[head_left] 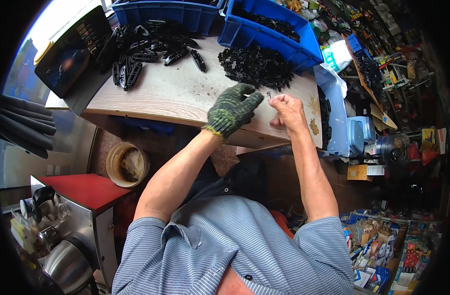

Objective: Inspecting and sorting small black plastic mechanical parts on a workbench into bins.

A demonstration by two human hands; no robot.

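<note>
Grey piece (269,94), one, in right grip (287,111)

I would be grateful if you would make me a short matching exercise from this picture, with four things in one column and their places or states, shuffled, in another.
Things:
1. Left hand
2. Right hand
3. Heap of small black parts
4. Round bucket

Places or states:
A. On the floor, to the person's left
B. Bare, with a small piece at its fingertips
C. On the tabletop, in front of a blue bin
D. In a dark green patterned glove

Right pairs: 1-D; 2-B; 3-C; 4-A
</note>
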